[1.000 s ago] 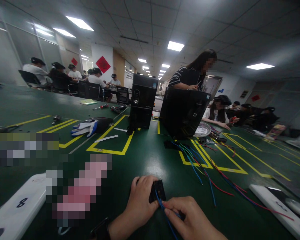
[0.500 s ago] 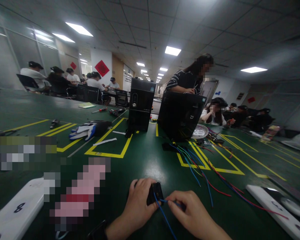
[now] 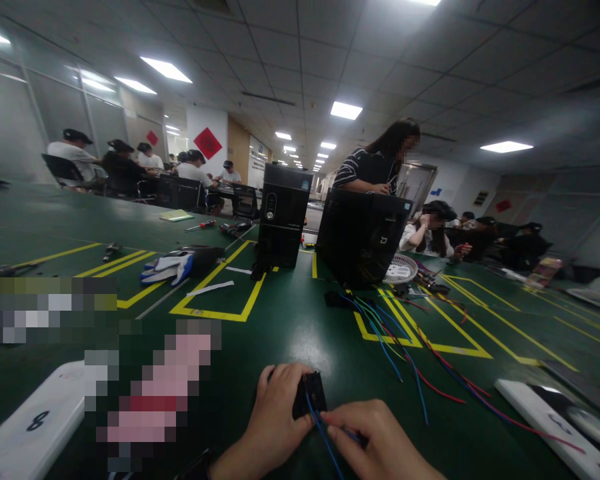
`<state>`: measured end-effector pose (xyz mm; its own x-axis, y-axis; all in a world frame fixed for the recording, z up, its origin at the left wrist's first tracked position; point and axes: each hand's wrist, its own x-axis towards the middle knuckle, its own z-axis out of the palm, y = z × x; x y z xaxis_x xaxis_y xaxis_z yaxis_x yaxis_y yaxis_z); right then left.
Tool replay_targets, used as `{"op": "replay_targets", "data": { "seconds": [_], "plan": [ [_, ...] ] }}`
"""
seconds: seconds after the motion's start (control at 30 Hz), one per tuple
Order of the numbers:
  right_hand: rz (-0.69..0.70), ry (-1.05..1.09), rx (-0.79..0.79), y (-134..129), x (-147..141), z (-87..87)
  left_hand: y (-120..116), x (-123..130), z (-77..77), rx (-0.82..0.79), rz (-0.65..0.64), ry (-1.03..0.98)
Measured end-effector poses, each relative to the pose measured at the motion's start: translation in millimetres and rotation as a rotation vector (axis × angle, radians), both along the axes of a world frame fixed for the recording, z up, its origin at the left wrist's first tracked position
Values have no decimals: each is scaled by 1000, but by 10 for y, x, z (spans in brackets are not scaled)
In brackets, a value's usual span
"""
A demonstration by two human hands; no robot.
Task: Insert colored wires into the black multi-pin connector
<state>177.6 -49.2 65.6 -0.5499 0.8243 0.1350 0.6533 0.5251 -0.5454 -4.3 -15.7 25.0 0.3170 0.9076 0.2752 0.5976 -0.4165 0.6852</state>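
My left hand point(image 3: 280, 413) is closed around a small black block point(image 3: 317, 392), probably a connector or terminal piece, just above the green table. A blue wire point(image 3: 332, 452) runs from the block down toward me. At the block's lower right edge, my right hand point(image 3: 375, 430) pinches another blue wire between thumb and finger. The fingers hide most of that wire's end, so I cannot tell whether it sits inside the block. Farther off on the table lies a second black block point(image 3: 336, 299) with several blue, green and red wires point(image 3: 393, 337) fanning out to the right.
Two black computer towers point(image 3: 282, 217) stand beyond my hands. White-and-blue gloves point(image 3: 166, 268) and paper strips point(image 3: 211, 289) lie left. A white basket point(image 3: 401, 269) and a white power strip point(image 3: 545, 420) are right. A person in a striped top point(image 3: 363, 167) stands behind the right tower.
My right hand has come slightly left and down, closer to the block, with the blue wire still pinched. My left hand keeps its hold. The view has tilted up slightly.
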Motion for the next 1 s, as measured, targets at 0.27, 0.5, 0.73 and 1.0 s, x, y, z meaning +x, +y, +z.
{"op": "replay_targets", "data": {
  "seconds": [0.27, 0.5, 0.73, 1.0],
  "plan": [
    [8, -84, 14, 1, 27, 65, 12, -4, -26, -3, 1, -11],
    [-76, -96, 30, 79, 128, 119, 12, -19, -31, -28, 8, -15],
    [-107, -45, 4, 56, 106, 54, 19, -16, -33, -22, 12, -14],
    [29, -33, -10, 0, 19, 74, 23, -10, -29, 16, -4, -25]
  ]
}}
